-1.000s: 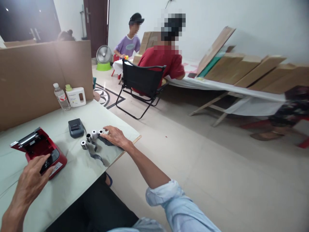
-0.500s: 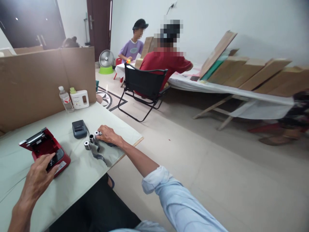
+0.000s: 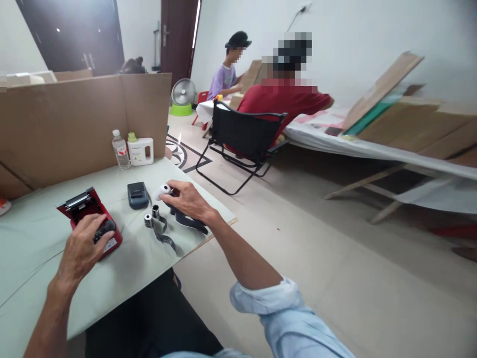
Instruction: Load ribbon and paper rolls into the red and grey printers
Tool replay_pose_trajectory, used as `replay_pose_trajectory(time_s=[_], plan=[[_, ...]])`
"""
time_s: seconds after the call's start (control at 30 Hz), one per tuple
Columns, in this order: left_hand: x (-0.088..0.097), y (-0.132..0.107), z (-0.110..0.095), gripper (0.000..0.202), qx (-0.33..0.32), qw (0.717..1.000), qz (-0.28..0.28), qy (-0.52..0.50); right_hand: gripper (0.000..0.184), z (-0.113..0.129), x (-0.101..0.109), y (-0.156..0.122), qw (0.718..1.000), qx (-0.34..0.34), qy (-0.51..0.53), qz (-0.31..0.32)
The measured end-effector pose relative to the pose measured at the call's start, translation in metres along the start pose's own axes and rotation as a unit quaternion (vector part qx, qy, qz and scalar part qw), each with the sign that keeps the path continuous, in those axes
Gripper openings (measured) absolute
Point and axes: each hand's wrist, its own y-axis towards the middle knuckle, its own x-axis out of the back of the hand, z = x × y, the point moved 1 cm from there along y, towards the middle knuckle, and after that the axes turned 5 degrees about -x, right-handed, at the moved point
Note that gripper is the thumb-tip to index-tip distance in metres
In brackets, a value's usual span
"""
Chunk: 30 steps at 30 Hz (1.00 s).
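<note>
My left hand [image 3: 84, 238] grips the front of a small red printer [image 3: 115, 244], fingers over its dark top and thumb at the front. The printer's lid [image 3: 80, 201] is tipped up, and part of the inside is hidden by my fingers. Between the thumb and fingers of my right hand [image 3: 188, 200] is a white paper roll [image 3: 164, 190], held just above the table. Two more small rolls stand beside it, a white one [image 3: 148, 220] and a dark one [image 3: 155, 212], with loose dark strips [image 3: 164, 240] trailing toward the table edge.
Behind the rolls sits a dark blue-grey device [image 3: 137, 195]. A water bottle [image 3: 121, 150] and a white jug [image 3: 141, 151] stand before a cardboard screen [image 3: 85, 124]. Across the floor, a person in red [image 3: 276, 102] and a person in purple [image 3: 223, 79] sit at another table.
My right hand has lifted the white roll off the table and turned it. My left hand stays on the red printer. The whole view has swung left.
</note>
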Motion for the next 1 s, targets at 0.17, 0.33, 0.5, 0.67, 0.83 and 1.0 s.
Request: replay_pose_trajectory(time_s=[0.17,0.33,0.5,0.67,0.83,1.0], plan=[[0.01,0.026,-0.05,0.053,-0.042,0.997,-0.006,-0.07,0.011,0.052,-0.019,-0.018,0.992,0.09,0.061,0.058],[0.021,0.031,-0.064,0.038,-0.102,0.991,-0.04,-0.075,0.01,0.085,-0.047,-0.026,0.981,0.139,0.106,0.084],[0.036,0.015,-0.044,0.017,-0.06,0.991,-0.08,-0.085,0.039,0.074,-0.064,-0.022,0.944,0.128,0.246,0.178],[0.04,-0.003,-0.022,0.019,0.014,0.979,-0.095,-0.181,0.062,0.045,-0.104,-0.024,0.887,-0.022,0.376,0.268],[0.035,-0.017,-0.004,0.028,0.078,0.963,-0.094,-0.24,0.07,0.048,-0.141,-0.046,0.808,-0.11,0.501,0.291],[0.03,-0.026,0.01,0.029,0.116,0.939,-0.103,-0.306,0.062,0.06,-0.154,-0.057,0.796,-0.107,0.541,0.25]])
